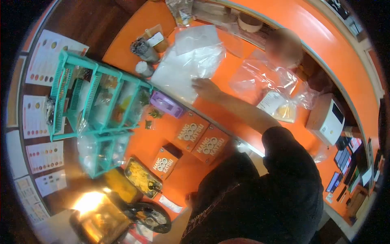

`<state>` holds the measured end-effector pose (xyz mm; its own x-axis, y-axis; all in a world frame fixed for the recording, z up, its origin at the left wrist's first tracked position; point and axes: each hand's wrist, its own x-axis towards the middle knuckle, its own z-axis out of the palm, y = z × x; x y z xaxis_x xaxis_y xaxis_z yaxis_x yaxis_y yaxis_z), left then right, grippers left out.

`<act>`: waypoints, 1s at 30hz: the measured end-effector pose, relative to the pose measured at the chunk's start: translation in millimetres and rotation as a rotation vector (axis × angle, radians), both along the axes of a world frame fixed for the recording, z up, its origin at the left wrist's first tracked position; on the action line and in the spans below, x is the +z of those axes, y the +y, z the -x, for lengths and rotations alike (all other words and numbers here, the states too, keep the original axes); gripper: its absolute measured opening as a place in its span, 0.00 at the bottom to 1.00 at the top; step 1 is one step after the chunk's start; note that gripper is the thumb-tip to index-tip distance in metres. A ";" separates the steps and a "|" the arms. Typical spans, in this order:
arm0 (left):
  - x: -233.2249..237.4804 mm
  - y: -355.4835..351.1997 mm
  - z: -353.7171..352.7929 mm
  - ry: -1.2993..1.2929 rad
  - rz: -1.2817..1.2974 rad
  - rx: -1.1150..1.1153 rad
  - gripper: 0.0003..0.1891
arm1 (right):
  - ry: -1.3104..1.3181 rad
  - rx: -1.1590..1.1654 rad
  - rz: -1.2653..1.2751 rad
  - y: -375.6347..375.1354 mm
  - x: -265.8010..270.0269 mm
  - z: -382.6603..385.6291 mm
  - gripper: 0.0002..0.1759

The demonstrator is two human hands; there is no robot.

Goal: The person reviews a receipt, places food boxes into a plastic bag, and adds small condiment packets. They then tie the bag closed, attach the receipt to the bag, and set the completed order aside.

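Since the orange tabletop (226, 73) carries flat plastic bags (185, 59), I worry they could cling together or slide if tugged | right grip (206, 88) at their edge, whether pinching I cannot tell | left grip (190, 199) mostly hidden, state unclear

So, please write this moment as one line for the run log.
right hand: over edge of translucent white plastic pile | grip: unclear | left hand: mostly hidden | nearby: purple plastic container, orange printed cardboard boxes
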<state>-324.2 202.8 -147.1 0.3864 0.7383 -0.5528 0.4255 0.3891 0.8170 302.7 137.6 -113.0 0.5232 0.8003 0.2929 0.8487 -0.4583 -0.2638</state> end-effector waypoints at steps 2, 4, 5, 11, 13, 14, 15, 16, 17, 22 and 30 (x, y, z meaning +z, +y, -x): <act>-33.9 5.1 15.6 -0.086 0.023 0.093 0.16 | 0.161 0.080 0.123 -5.9 4.0 -0.4 0.23; -65.0 11.6 37.8 -0.089 -0.007 0.100 0.15 | 0.193 0.057 0.156 -6.8 21.0 -2.4 0.21; -71.8 18.1 43.9 -0.052 -0.048 0.058 0.14 | 0.208 0.047 0.176 -7.0 27.6 -5.3 0.20; -81.5 15.3 55.4 -0.090 0.149 0.156 0.13 | 0.029 -0.232 -0.071 -47.0 35.5 -40.8 0.10; -63.3 0.5 32.1 -0.173 0.026 0.192 0.13 | 0.044 -0.555 0.135 -116.4 93.8 -62.1 0.09; -54.0 -3.0 25.5 -0.163 -0.034 0.181 0.13 | -0.054 -0.738 0.206 -160.6 85.5 -90.0 0.09; -46.4 -6.3 22.6 -0.132 -0.050 0.153 0.13 | -0.129 -0.663 0.247 -216.6 73.0 -115.9 0.15; -40.2 -9.4 20.9 -0.101 -0.066 0.124 0.13 | 0.035 -0.656 0.471 -253.3 60.1 -140.4 0.17; -34.9 -5.8 19.3 -0.054 -0.041 0.075 0.13 | 0.199 -0.647 0.692 -272.0 54.5 -154.5 0.19; -62.8 38.7 29.5 0.588 -0.487 -0.556 0.09 | 0.281 -0.644 0.253 -252.9 176.0 -103.1 0.26; 228.0 -10.6 -223.7 -0.184 -0.957 -0.490 0.11 | 0.225 -0.254 -0.638 -191.6 296.5 15.5 0.13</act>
